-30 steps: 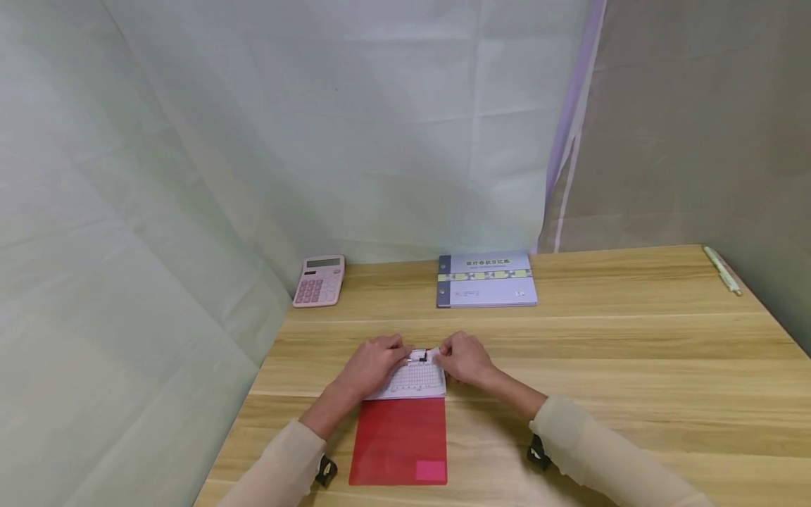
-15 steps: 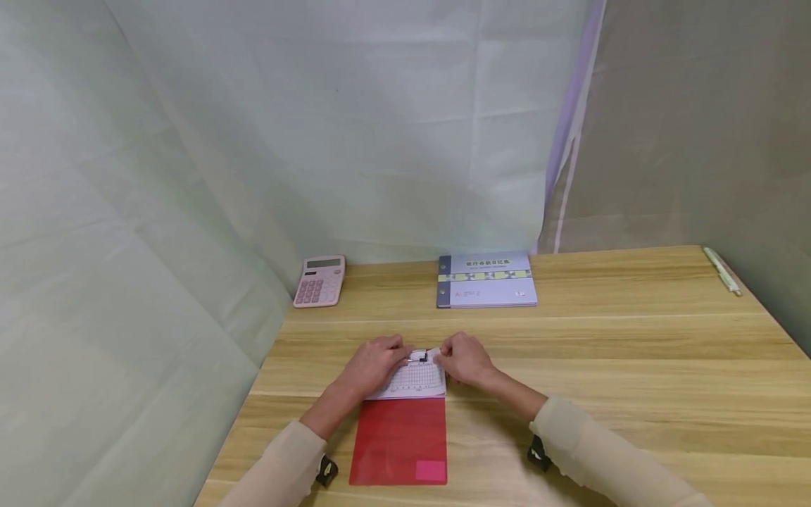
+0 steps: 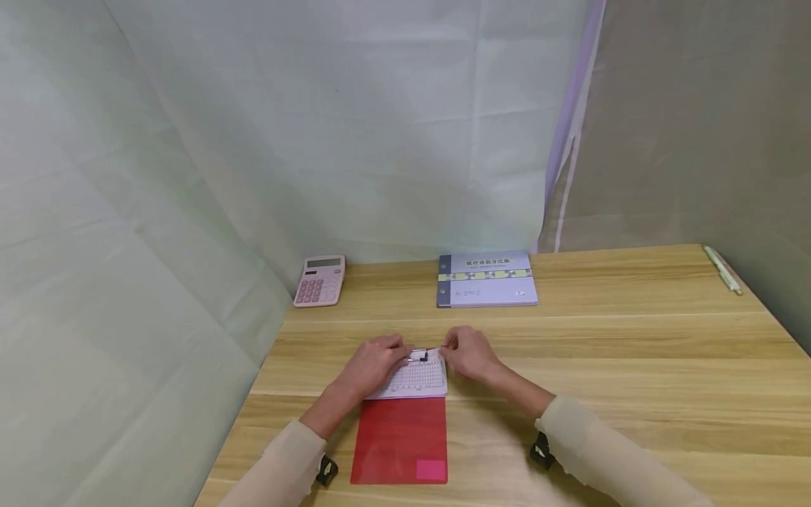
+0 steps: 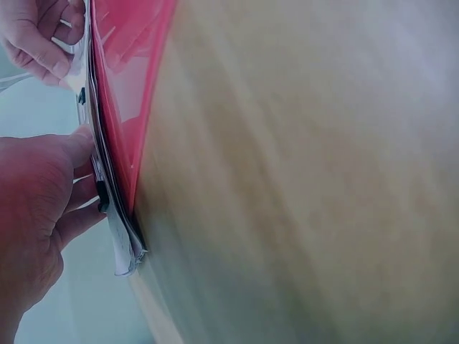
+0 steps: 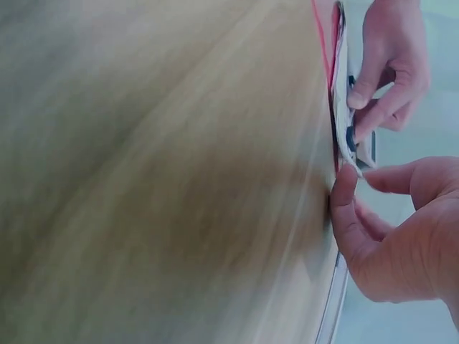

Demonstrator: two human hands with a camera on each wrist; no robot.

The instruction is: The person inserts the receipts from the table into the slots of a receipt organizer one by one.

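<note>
A red folder (image 3: 402,436) lies spread on the table, with a stack of printed grid sheets (image 3: 417,378) on its far half. Across the top of the sheets sits a metal paper fastener (image 3: 419,357) with black end pieces. My left hand (image 3: 372,363) covers the sheets' left side, and its thumb and fingers hold the fastener, as the right wrist view shows too. At the top right corner, my right hand (image 3: 470,352) pinches the sheet edge between thumb and forefinger. In the left wrist view, the stack (image 4: 97,122) appears edge-on beside the red cover (image 4: 129,86).
A pink calculator (image 3: 319,281) stands at the table's back left. Behind the folder lies a blue-grey ledger book (image 3: 486,280). A pen (image 3: 722,270) lies at the far right edge. White cloth (image 3: 380,141) hangs behind the table (image 3: 602,352).
My right hand has shifted slightly outward and away. The top right corner of the sheets, raised before, now lies flatter. My left hand has stayed in place.
</note>
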